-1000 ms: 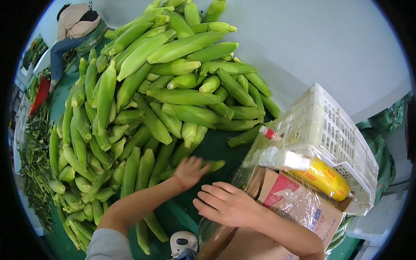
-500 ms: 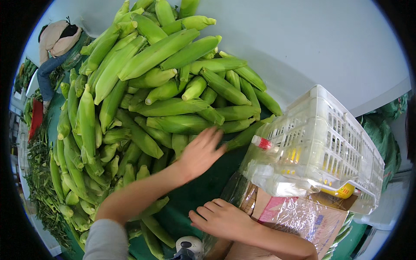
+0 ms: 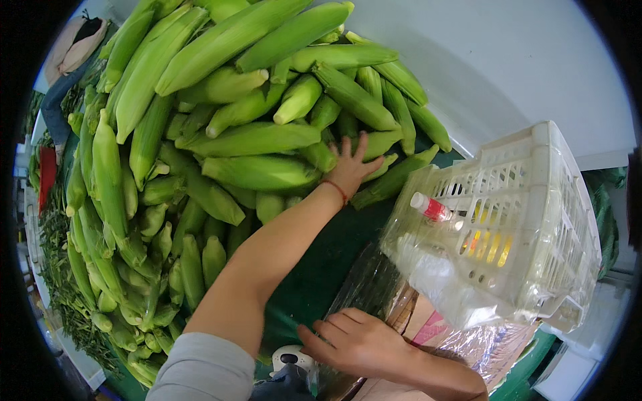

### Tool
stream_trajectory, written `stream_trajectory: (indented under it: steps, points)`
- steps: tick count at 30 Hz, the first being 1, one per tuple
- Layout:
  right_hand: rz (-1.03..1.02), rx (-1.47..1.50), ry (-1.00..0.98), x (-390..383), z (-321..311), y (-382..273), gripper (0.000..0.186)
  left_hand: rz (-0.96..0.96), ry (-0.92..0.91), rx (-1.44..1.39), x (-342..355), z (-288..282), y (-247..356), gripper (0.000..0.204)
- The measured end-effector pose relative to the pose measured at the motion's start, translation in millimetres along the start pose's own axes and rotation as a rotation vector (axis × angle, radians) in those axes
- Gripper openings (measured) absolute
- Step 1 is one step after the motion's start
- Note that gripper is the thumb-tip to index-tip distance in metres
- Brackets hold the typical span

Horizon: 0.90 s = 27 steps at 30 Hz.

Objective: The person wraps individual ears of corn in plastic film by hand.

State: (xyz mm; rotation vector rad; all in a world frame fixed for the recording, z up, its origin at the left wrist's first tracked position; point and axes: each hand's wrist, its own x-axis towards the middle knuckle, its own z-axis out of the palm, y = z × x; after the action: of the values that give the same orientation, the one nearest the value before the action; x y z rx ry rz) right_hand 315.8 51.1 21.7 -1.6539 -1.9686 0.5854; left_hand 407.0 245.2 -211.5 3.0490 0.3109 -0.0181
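Observation:
A big heap of corn cobs in green husks (image 3: 257,175) fills the left and middle. My left hand (image 3: 349,168), with a thin red band at the wrist, reaches to the heap's right edge. Its fingers are spread over the cobs there, gripping none of them. Just right of it lies a single husked cob (image 3: 396,178). Lower down, my right hand (image 3: 364,344) hovers by the clear plastic wrap (image 3: 364,281) and a cardboard box (image 3: 428,327). Its fingers are loosely bent and apart, and I see nothing in them.
A white plastic crate (image 3: 535,200) holding a red-capped bottle (image 3: 431,207) stands on the right. A small white device (image 3: 292,361) sits at the bottom. Loose green leaves (image 3: 57,281) are piled at far left, near a bending person (image 3: 63,73). A pale wall (image 3: 508,73) rises behind.
My left hand has moved up and to the right, onto the cobs, its fingers spreading. My right hand stays at nearly the same place. The view has shifted a little.

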Motion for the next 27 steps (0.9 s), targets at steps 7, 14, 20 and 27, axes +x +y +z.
stream_trajectory:
  steps: [7, 14, 20, 27]
  points:
    - [0.067, 0.037, 0.016, 6, -2, 1, 0.031, -0.085, -0.244, -0.164, -11, -36, -10, 0.103]
    - [0.077, -0.017, 0.033, 5, 0, 2, 0.032, -0.236, -0.569, -0.232, -131, -86, -9, 0.100]
    - [0.079, 0.022, -0.036, 9, -2, -4, 0.033, -0.254, -0.670, -0.137, -320, -125, 8, 0.078]
    - [0.139, -0.047, -0.054, 4, -2, 3, 0.030, 0.161, 0.201, -0.345, -161, -120, 20, 0.037]
